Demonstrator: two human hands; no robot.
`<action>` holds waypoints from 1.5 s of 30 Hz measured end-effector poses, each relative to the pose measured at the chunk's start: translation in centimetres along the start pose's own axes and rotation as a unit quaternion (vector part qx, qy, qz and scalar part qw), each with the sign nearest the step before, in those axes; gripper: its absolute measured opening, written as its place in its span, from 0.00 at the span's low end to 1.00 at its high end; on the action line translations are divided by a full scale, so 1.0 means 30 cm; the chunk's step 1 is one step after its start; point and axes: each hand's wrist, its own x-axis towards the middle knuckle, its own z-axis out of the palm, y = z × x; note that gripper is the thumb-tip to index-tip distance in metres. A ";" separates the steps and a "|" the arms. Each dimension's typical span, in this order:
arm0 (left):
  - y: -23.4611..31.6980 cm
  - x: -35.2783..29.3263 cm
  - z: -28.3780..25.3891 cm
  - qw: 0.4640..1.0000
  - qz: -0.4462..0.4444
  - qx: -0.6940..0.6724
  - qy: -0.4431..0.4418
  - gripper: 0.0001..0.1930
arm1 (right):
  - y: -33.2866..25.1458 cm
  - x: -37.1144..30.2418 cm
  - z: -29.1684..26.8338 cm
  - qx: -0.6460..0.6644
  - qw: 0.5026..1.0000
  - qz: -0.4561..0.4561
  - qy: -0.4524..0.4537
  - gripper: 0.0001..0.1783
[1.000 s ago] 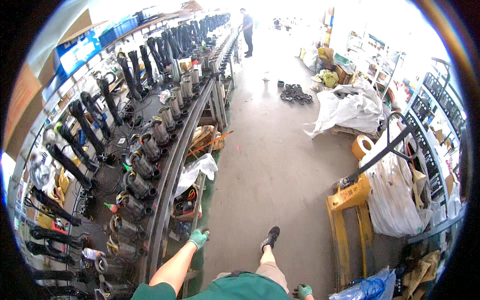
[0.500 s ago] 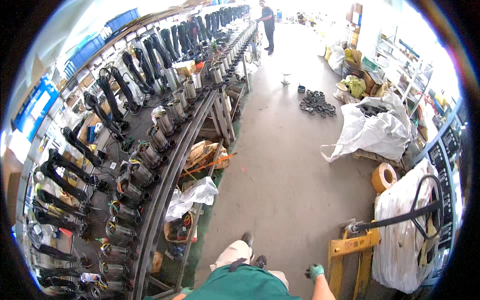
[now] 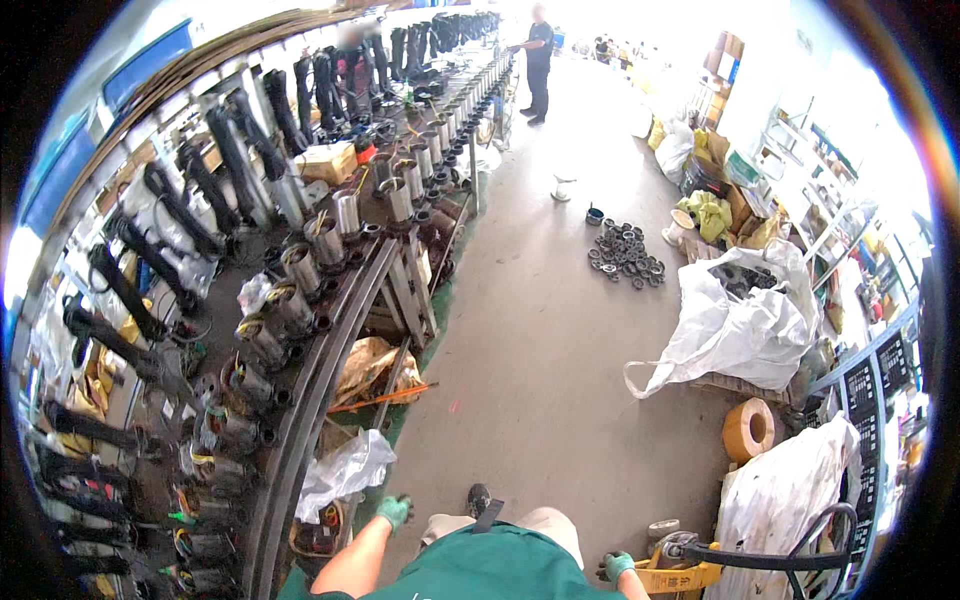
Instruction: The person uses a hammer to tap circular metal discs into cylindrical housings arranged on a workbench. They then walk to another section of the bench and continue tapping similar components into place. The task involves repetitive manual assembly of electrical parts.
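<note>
My left hand (image 3: 395, 512), in a green glove with dark fingertips, swings out in front of me beside the workbench. It holds nothing, and its fingers are loosely bent and apart. My right hand (image 3: 615, 567), gloved the same way, hangs low at my right, also empty with loosely bent fingers. Nearest to it is a yellow pallet truck (image 3: 680, 578) with a black handle. To the left runs a long workbench (image 3: 285, 440) bearing rows of metal motor cylinders (image 3: 300, 268) with coloured wires and black cable bundles (image 3: 180, 212).
Black rings (image 3: 627, 255) lie on the grey floor (image 3: 520, 330) ahead, near a white spool (image 3: 562, 188). At right are a big white sack (image 3: 745, 320), a tape roll (image 3: 748, 430) and white sheeting (image 3: 780, 500). Farther off, a person (image 3: 537, 65) stands by the bench.
I have moved forward along the aisle; bench, rings and sack are closer. My left hand has swung forward into full view. The pallet truck has slid toward the lower edge.
</note>
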 end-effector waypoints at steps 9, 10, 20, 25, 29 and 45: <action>0.734 0.324 -0.041 0.997 0.063 0.003 0.051 0.15 | -0.596 0.244 0.141 0.003 0.999 0.044 -0.020 0.19; 0.704 0.361 -0.056 0.998 0.020 -0.011 0.056 0.12 | -0.678 0.288 0.156 -0.012 0.998 0.044 -0.033 0.19; 0.459 0.391 0.141 0.967 -0.066 0.210 0.131 0.19 | -1.662 0.977 0.073 -0.159 0.983 0.021 -0.092 0.18; 0.633 0.565 0.336 0.982 -0.020 0.152 0.108 0.24 | -2.432 0.961 0.106 -0.066 0.990 -0.112 -0.047 0.15; 0.862 0.823 0.413 0.989 -0.054 0.063 0.118 0.20 | -2.792 1.018 0.199 -0.063 0.978 -0.190 -0.051 0.15; 2.983 1.967 0.350 0.995 0.065 -0.043 0.059 0.19 | -3.223 1.383 0.060 -0.061 0.997 0.037 0.011 0.16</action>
